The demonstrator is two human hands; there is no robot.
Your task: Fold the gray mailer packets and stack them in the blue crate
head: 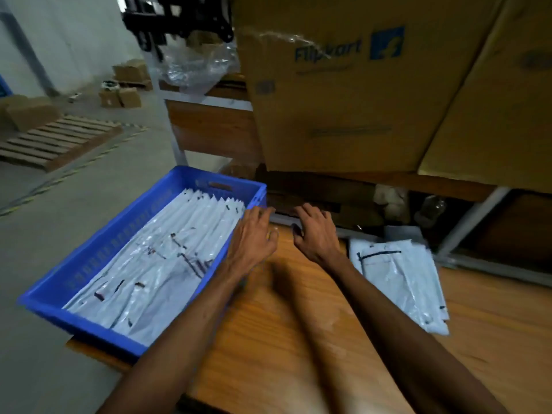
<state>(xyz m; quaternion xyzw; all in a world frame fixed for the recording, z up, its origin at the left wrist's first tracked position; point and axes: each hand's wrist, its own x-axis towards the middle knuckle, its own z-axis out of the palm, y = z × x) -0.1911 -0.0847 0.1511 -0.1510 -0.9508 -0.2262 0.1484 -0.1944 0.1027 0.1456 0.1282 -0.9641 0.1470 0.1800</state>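
A blue crate (pixel 89 258) sits on the left end of the wooden table, filled with several folded gray mailer packets (pixel 155 264) lying in rows. A flat pile of unfolded gray mailer packets (pixel 397 276) lies on the table to the right. My left hand (pixel 254 234) hovers at the crate's right rim near its far corner, fingers relaxed and holding nothing. My right hand (pixel 313 231) is just to the right of it, over the table's far edge, fingers spread and empty. The frame is blurred by motion.
The wooden table (pixel 283 339) stretches toward me. Large cardboard boxes (pixel 343 94) stand on a shelf right behind the table. A wooden pallet (pixel 56 138) and small boxes (pixel 122 97) lie on the floor at the far left.
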